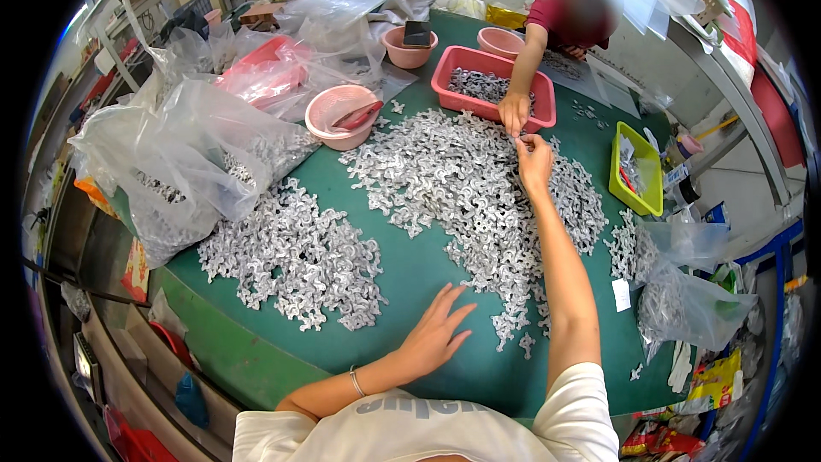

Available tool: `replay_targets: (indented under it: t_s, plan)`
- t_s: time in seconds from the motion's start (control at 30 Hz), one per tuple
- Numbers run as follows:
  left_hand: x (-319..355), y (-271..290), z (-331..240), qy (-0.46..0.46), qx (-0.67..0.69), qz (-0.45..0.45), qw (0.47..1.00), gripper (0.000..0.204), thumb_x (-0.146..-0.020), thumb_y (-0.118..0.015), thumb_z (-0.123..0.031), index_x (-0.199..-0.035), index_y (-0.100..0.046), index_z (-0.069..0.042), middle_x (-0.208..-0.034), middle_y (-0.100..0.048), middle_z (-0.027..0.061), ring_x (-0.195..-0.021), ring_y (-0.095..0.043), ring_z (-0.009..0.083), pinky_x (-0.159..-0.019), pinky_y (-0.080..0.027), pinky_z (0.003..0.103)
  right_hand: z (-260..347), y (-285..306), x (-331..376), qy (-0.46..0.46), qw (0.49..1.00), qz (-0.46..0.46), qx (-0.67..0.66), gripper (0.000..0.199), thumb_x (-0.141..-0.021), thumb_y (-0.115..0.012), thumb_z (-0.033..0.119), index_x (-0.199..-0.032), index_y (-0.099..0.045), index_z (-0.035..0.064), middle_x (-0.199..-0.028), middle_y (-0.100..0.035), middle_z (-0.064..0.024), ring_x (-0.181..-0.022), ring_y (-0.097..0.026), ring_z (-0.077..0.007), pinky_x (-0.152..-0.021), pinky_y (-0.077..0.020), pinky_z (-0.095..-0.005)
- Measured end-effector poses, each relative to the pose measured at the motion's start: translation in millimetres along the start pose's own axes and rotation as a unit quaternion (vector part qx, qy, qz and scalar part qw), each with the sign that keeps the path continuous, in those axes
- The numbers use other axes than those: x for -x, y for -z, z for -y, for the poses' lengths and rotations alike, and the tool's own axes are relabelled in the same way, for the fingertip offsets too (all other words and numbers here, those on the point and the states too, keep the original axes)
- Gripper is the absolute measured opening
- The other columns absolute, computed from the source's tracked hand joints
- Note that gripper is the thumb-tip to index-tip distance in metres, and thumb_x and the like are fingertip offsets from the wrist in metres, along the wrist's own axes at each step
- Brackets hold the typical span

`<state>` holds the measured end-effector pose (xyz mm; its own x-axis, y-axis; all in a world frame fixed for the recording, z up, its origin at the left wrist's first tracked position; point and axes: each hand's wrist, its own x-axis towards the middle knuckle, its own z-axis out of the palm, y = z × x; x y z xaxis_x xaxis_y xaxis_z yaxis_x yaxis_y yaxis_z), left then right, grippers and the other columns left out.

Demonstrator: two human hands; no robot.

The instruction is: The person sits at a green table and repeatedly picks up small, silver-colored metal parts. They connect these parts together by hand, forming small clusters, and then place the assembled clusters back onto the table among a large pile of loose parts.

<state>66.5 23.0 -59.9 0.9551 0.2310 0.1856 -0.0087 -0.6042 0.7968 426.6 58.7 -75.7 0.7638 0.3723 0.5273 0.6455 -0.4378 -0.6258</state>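
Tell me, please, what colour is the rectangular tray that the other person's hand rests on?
The rectangular tray is pink-red, seen clearly in the head view; the other person's hand rests at its near edge.

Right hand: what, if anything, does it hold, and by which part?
The right hand pinches a small silvery metal piece at its fingertips above the big pile; which part it grips is too small to tell. The left hand lies flat, empty.

Left hand flat, fingers spread, right arm outstretched, right hand pinching

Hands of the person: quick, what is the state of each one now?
Left hand: open, flat on the green table, holding nothing.
Right hand: fingers pinched at the small metal pieces; grip unclear.
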Motion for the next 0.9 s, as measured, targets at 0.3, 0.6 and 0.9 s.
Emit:
replay_targets:
  t_s: [0.3, 0.6, 0.9]
  plan:
    - [1, 4, 4, -0.005, 0.016, 0.001, 1.0, 0.04, -0.079, -0.06, -0.009, -0.117, -0.047, -0.005, -0.133, -0.03, 0.017, -0.126, -0.024, 0.0378, -0.099, -0.031, 0.042, -9, -3, -2, -0.046, 0.995, -0.062, -0.061, 0.016, -0.075, -0.065, 0.013, -0.078, -0.064, -0.0029, -0.069, -0.063, -0.0137, -0.059, -0.06, -0.0215, -0.06, -0.0466, -0.0305]
    - [-13, 45, -20, -0.022, 0.104, -0.137, 0.985, 0.038, -0.076, -0.059, 0.003, -0.112, -0.051, -0.004, -0.12, -0.048, 0.0135, -0.111, -0.047, 0.0293, -0.093, -0.038, 0.034, 121, 97, 80, -0.017, 0.966, 0.063, -0.251, 0.011, -0.076, -0.063, 0.007, -0.083, -0.063, -0.0025, -0.079, -0.063, -0.0054, -0.076, -0.055, -0.0106, -0.074, -0.0417, -0.0246]
    - [-16, 76, -76, -0.097, 0.269, -0.202, 0.937, 0.035, -0.072, -0.061, 0.008, -0.105, -0.054, 0.005, -0.099, -0.056, 0.0138, -0.093, -0.055, 0.0195, -0.082, -0.043, 0.029, 193, 196, 163, 0.153, 0.947, 0.144, -0.245, 0.013, -0.064, -0.066, -0.005, -0.076, -0.062, -0.0011, -0.077, -0.063, -0.0087, -0.075, -0.055, -0.0199, -0.073, -0.0401, -0.0296]
